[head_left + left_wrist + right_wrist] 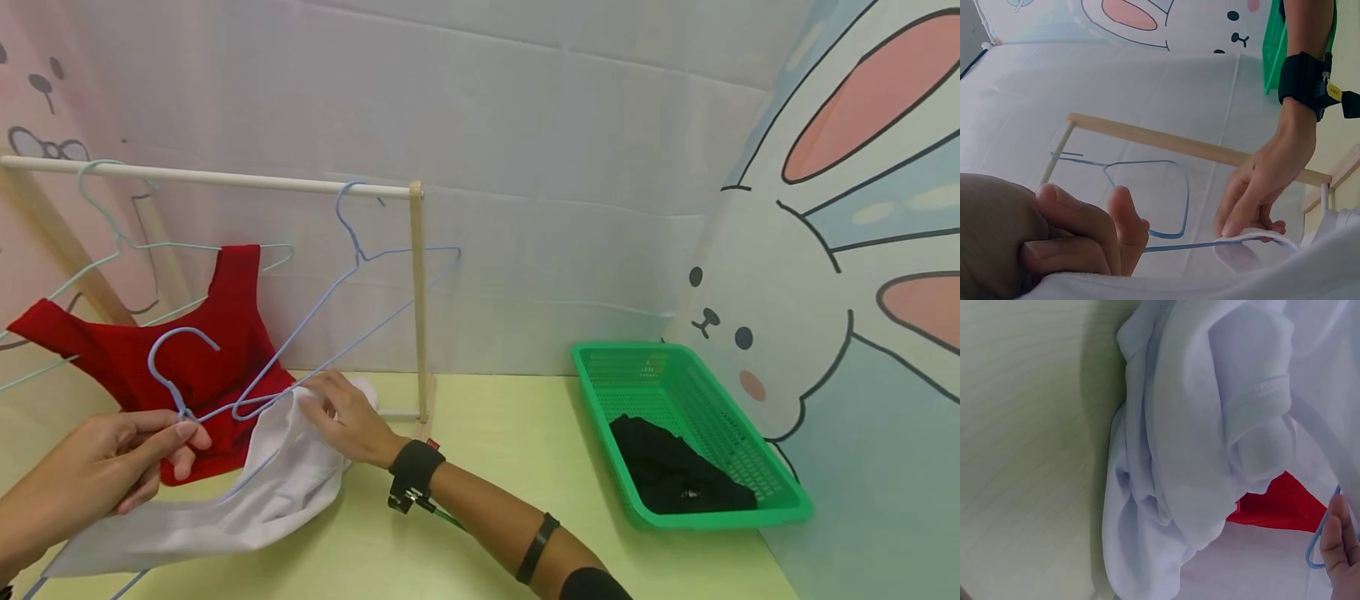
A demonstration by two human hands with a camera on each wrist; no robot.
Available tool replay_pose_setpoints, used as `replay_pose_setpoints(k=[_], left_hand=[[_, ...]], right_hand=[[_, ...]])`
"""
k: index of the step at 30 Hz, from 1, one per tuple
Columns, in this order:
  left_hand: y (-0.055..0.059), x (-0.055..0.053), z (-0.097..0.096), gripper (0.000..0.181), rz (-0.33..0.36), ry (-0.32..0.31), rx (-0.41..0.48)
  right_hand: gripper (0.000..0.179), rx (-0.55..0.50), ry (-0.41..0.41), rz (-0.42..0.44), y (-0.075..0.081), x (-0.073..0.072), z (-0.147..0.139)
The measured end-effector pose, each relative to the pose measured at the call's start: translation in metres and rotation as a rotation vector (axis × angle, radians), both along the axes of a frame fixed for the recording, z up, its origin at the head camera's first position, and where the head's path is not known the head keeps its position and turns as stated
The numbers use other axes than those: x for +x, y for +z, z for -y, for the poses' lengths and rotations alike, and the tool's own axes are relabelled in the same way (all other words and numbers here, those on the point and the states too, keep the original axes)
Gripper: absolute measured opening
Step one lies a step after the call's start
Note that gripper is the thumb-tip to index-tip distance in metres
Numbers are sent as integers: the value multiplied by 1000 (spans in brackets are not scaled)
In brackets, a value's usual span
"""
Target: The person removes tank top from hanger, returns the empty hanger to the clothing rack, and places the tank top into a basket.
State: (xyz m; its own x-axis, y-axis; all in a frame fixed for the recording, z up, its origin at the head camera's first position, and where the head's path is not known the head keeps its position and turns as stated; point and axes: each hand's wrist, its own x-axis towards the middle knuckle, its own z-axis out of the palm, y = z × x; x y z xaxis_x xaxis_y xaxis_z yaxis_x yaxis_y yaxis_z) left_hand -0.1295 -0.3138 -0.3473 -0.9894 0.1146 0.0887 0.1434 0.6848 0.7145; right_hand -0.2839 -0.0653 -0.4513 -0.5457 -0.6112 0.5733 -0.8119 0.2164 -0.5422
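Note:
My left hand [112, 467] pinches a blue wire hanger [177, 398] just below its hook. A white garment [202, 531] hangs partly over that hanger, one end of the hanger sticking out at the lower left. At the hanger's other end, my right hand [348, 425] pinches the white fabric with thumb and fingers. In the left wrist view, the right hand [1269, 181] grips the cloth's edge beside the hanger wire. Bunched folds of the garment [1191, 431] fill the right wrist view, hiding the right fingers there.
Behind the hands stands a rack with a white rail [247, 179] and wooden posts. A red top [247, 325] hangs there on a green hanger, beside a bare blue hanger [352, 225]. To the right, a green basket [600, 367] holds black cloth [675, 471].

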Motion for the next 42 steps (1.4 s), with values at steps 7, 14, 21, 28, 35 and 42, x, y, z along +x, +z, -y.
replay_pose_setpoints(k=[7, 14, 21, 28, 35, 42], left_hand=[[0, 2, -1, 27, 0, 2, -1], [0, 2, -1, 28, 11, -1, 1], [-2, 2, -2, 26, 3, -7, 2], [-2, 2, -2, 23, -19, -20, 7], [-3, 2, -3, 20, -29, -35, 28], [-6, 2, -1, 20, -5, -35, 15]], right_hand=[[26, 46, -117, -49, -2, 0, 5], [28, 65, -129, -55, -3, 0, 4], [16, 115, -164, -213, -5, -3, 3], [13, 197, -226, -365, -4, -3, 2], [15, 284, -279, -437, -5, -4, 4], [18, 366, -308, -494, -6, -3, 4]])
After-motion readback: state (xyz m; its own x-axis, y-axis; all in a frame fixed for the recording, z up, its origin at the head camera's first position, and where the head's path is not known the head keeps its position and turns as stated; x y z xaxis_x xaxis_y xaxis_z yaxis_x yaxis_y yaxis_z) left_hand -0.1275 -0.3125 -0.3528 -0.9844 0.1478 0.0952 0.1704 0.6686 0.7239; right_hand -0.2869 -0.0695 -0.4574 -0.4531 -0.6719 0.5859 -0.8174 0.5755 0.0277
